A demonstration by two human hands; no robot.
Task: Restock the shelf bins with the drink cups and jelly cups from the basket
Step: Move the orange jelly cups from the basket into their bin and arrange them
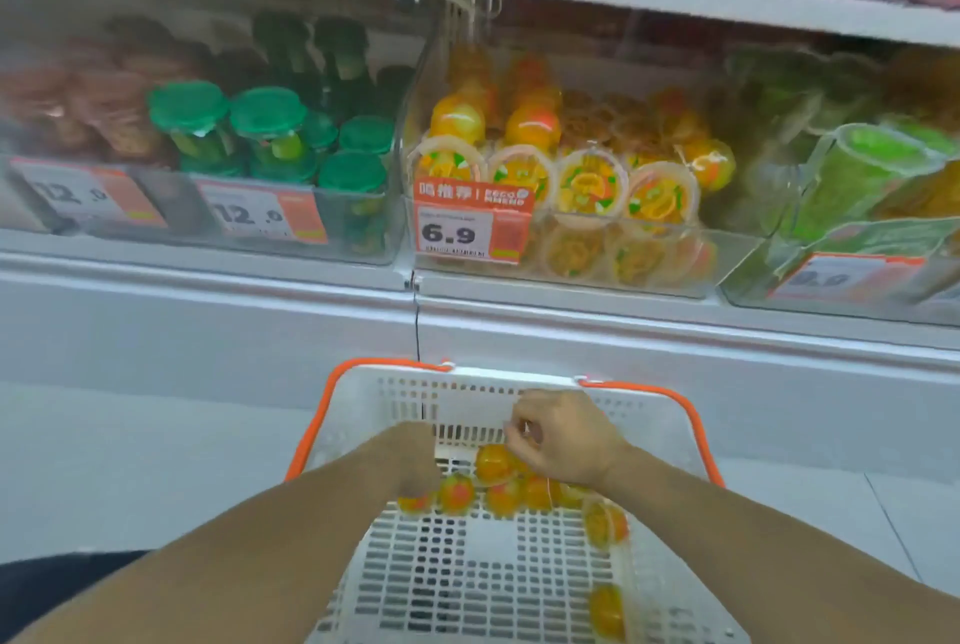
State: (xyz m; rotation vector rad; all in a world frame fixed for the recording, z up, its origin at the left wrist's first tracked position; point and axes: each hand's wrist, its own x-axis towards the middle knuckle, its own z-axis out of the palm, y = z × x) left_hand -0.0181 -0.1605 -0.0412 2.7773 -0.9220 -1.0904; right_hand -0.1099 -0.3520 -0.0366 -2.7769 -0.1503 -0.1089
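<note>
Jelly cups (493, 464) partly hidden under both hands' blurred fingers (519, 435).

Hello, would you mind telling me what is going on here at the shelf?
A person is restocking. Both hands are down in the white basket with orange handles: the left hand reaches among the orange jelly cups, and the right hand is curled above them, though what it holds is unclear. Several cups are left in the basket. On the shelf above, the bin tagged 6.9 already holds similar orange cups.
</note>
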